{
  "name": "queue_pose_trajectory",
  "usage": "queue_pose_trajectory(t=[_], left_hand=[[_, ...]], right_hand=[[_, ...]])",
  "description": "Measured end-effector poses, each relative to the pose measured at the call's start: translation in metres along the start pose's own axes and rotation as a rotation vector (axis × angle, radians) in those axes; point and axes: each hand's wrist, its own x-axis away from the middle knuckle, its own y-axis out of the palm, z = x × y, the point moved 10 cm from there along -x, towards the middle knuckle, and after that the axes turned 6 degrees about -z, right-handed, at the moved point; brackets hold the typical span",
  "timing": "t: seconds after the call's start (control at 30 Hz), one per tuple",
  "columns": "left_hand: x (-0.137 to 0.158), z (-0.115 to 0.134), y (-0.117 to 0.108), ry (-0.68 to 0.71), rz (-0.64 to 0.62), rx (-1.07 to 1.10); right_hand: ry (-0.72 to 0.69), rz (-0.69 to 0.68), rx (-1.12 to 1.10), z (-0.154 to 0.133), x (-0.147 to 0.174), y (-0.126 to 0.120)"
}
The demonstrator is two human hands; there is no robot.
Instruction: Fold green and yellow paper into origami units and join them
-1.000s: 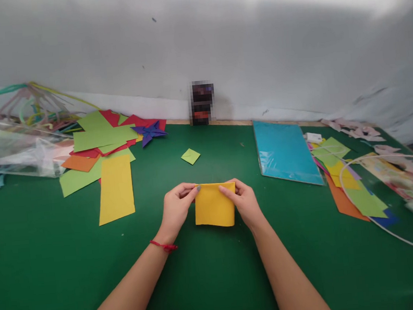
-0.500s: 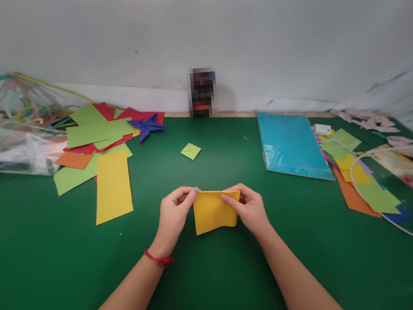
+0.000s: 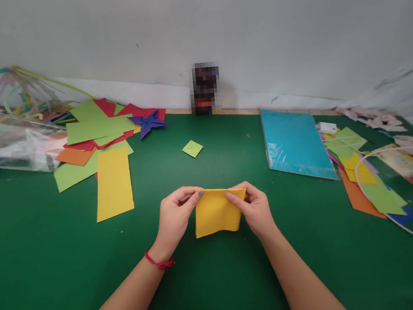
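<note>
A folded sheet of yellow paper point(image 3: 218, 213) is held up between my two hands, its top edge folded and its lower edge slightly wavy. My left hand point(image 3: 178, 215) pinches the upper left corner between thumb and fingers. At the upper right, my right hand point(image 3: 255, 207) grips the same sheet, thumb lying on the near face. The fingertips behind the paper are partly hidden. Beyond the hands, a small folded green paper square point(image 3: 192, 149) lies on the green table point(image 3: 224, 279).
Coloured paper sheets point(image 3: 98, 130) pile up at the left, with a yellow strip point(image 3: 113, 185) in front and a purple folded star point(image 3: 149, 124) beside them. A blue packet point(image 3: 295, 142) lies right of centre. Further right are paper scraps point(image 3: 361, 170) and a white cable point(image 3: 361, 187).
Both hands keep their pinch on the yellow paper. The right hand has shifted slightly to the right, and the view has moved a little.
</note>
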Motion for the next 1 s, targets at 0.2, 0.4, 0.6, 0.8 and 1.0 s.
queue_pose_trajectory(t=[0.2,0.4,0.6,0.8,1.0], left_hand=[[0.001,0.001,0.0,-0.004,0.005,-0.001],[0.001,0.004,0.0,-0.013,0.018,-0.01],[0.002,0.004,0.0,-0.009,0.01,-0.013],[0.002,0.007,0.0,0.034,0.012,-0.002],[0.003,0.013,0.0,0.095,0.018,-0.057]], right_hand=[[0.027,0.016,-0.045,0.003,0.001,-0.001],[0.035,0.021,-0.068,0.001,0.001,0.001],[0.027,0.024,-0.031,0.0,0.002,0.0],[0.03,0.006,-0.044,0.004,0.001,0.0],[0.056,-0.087,-0.05,-0.002,0.001,0.011]])
